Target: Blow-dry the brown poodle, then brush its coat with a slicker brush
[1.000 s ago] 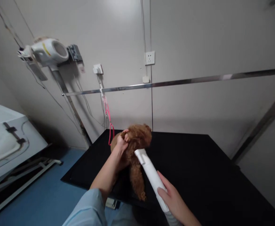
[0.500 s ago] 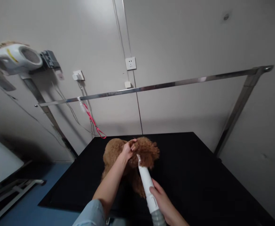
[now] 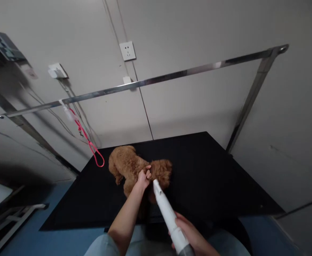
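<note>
A small brown curly-haired dog [image 3: 129, 165] stands on a black table [image 3: 204, 170]. My left hand [image 3: 143, 177] is closed on the fur at its neck, just behind the head. My right hand [image 3: 189, 234] grips a white blower nozzle [image 3: 168, 213] whose tip points at the dog's head from close by. A grey hose leaves the nozzle at the bottom edge of the view.
A steel bar frame [image 3: 172, 74] spans above the table, with a post [image 3: 248, 103] at the right. A pink leash loop [image 3: 90, 145] hangs from the bar at the left. Wall sockets [image 3: 127, 51] and cables sit behind. Blue floor [image 3: 17, 241] lies to the left.
The view has swung right and upward, so the wall dryer is nearly out of view. The dog has turned to stand side-on. My left hand stays on its neck and the nozzle stays near its head.
</note>
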`<state>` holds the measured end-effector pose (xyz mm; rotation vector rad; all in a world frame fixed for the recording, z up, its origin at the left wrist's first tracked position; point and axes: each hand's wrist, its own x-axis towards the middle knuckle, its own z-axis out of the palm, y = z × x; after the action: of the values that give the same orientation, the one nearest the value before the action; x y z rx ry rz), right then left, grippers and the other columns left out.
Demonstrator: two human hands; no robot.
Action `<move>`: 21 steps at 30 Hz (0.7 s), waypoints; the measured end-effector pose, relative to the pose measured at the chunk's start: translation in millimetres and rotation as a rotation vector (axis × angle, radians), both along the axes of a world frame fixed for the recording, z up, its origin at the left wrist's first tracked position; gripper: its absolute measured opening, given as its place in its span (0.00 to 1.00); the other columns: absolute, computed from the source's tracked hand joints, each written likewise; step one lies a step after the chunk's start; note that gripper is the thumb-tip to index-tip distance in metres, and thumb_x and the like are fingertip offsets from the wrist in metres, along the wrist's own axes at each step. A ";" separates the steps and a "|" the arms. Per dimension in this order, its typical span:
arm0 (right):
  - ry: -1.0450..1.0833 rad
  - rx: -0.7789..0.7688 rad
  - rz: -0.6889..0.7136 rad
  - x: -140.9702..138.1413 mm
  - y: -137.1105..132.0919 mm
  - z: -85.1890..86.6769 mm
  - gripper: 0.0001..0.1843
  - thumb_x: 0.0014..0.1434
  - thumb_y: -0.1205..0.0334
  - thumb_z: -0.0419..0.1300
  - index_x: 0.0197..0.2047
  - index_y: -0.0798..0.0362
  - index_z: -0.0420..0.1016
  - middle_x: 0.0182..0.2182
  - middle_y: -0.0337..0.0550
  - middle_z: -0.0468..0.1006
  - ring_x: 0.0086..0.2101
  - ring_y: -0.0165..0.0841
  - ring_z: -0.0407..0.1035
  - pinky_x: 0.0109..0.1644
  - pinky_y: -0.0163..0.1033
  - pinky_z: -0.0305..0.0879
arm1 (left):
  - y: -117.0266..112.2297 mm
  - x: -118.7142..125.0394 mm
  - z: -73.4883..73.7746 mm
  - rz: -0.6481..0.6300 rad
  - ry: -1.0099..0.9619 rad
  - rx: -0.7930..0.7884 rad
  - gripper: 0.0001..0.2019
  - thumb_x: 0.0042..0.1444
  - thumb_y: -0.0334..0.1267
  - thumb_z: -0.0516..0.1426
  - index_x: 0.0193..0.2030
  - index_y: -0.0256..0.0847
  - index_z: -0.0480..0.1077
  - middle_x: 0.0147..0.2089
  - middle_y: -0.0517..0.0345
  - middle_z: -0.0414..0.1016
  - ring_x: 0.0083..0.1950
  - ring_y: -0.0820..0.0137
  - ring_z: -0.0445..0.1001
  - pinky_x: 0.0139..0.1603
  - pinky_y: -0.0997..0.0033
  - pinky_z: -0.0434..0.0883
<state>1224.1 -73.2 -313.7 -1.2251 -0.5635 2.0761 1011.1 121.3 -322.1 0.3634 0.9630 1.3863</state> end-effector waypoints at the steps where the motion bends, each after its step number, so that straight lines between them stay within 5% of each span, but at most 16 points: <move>1: 0.003 -0.024 -0.027 -1.9 -1.2 -2.0 0.31 0.56 0.55 0.54 0.62 0.51 0.57 0.23 0.40 0.76 0.18 0.31 0.69 0.17 0.31 0.62 | 1.8 -1.4 -1.4 0.023 0.003 0.011 0.04 0.47 0.34 0.56 0.31 0.38 0.68 0.12 0.74 0.43 0.12 0.81 0.46 0.17 0.77 0.41; 11: 0.087 -0.117 0.009 -20.1 19.3 -9.5 0.27 0.60 0.54 0.50 0.61 0.52 0.56 0.23 0.40 0.75 0.17 0.32 0.69 0.16 0.31 0.60 | 13.9 -9.2 -8.4 0.015 0.060 0.027 0.05 0.46 0.34 0.56 0.31 0.37 0.69 0.12 0.74 0.46 0.13 0.81 0.46 0.19 0.77 0.43; 21: 0.007 -0.040 0.042 -24.5 35.4 -17.2 0.29 0.60 0.53 0.51 0.63 0.49 0.53 0.24 0.40 0.75 0.18 0.33 0.70 0.17 0.31 0.61 | 27.9 -19.0 -4.4 -0.040 0.207 -0.036 0.06 0.47 0.38 0.57 0.30 0.38 0.68 0.11 0.74 0.44 0.13 0.81 0.46 0.19 0.77 0.44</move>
<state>1199.6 -37.8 -330.9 -1.2376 -0.5514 2.1357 992.2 149.2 -326.5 0.5041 1.1424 1.3113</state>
